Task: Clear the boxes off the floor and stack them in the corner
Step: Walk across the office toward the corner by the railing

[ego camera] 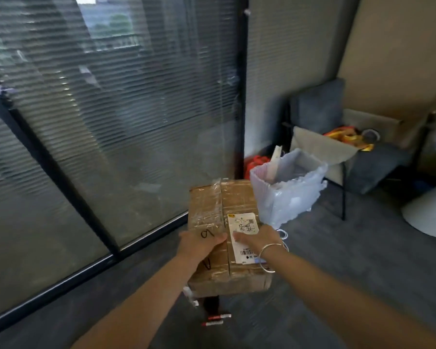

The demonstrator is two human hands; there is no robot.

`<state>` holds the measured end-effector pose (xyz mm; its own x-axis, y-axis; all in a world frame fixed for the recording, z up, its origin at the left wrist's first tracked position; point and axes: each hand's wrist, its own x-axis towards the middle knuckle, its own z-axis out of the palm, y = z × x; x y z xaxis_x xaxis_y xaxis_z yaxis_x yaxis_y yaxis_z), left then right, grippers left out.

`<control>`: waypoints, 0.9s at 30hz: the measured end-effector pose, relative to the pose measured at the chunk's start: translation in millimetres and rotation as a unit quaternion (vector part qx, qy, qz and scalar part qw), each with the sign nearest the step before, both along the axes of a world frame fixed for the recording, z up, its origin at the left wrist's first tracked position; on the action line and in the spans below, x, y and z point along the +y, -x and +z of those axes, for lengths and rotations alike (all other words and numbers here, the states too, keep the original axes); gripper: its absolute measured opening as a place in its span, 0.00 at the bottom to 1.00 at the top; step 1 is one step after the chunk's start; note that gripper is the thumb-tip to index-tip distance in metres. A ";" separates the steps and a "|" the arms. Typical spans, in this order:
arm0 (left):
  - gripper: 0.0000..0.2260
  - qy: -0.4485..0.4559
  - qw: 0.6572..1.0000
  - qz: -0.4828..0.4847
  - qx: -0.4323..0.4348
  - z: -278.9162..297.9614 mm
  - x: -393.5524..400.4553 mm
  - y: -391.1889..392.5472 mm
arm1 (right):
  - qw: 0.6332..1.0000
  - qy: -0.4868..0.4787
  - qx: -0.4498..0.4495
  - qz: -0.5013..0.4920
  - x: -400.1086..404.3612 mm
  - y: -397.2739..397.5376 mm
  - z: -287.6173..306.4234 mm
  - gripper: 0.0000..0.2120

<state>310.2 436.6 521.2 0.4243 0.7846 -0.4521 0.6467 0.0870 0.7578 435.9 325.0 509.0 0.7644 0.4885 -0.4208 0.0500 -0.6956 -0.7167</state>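
- A taped cardboard box [222,222] is sitting in the middle of the view, just beside the glass wall [111,122] and above the grey carpet [312,285]; whether it is resting on something or being carried, I cannot tell
- The left hand [199,244] is lying on the box's top near its left side, thumb stretching toward the centre seam; its fingers are dropping out of sight over the left edge, so how firmly it is gripping is not clear
- The right hand [258,239] is lying flat on the white shipping label [242,235], fingers fairly straight and pressing down; a bangle [271,258] is hanging at that wrist
- A bin lined with a pale plastic bag [287,187] is standing just beside the box's right far corner
- A grey chair [337,147] is standing farther back in the corner, with an open carton [325,147] resting on its seat
- Two red-and-white markers [215,319] are lying on the carpet below the box
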 end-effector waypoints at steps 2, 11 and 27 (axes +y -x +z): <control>0.33 0.019 0.999 -0.042 -0.014 3.2 -16.9 -24.4 | 0.999 0.000 -0.009 -0.051 -28.7 -15.2 5.2 0.21; 0.38 0.021 0.958 -0.281 -0.049 22.6 -159.2 -155.4 | 0.966 0.024 -0.031 -0.255 -210.9 -83.0 41.5 0.21; 0.46 0.031 0.843 -0.536 -0.015 38.8 -492.5 -318.5 | 0.852 0.052 -0.029 -0.521 -545.2 -145.0 47.6 0.27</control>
<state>628.8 -55.9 560.0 0.8870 -0.0827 -0.4542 0.3591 -0.4948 0.7913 581.0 -220.2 556.6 0.7810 -0.5049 -0.3675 -0.6001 -0.4437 -0.6656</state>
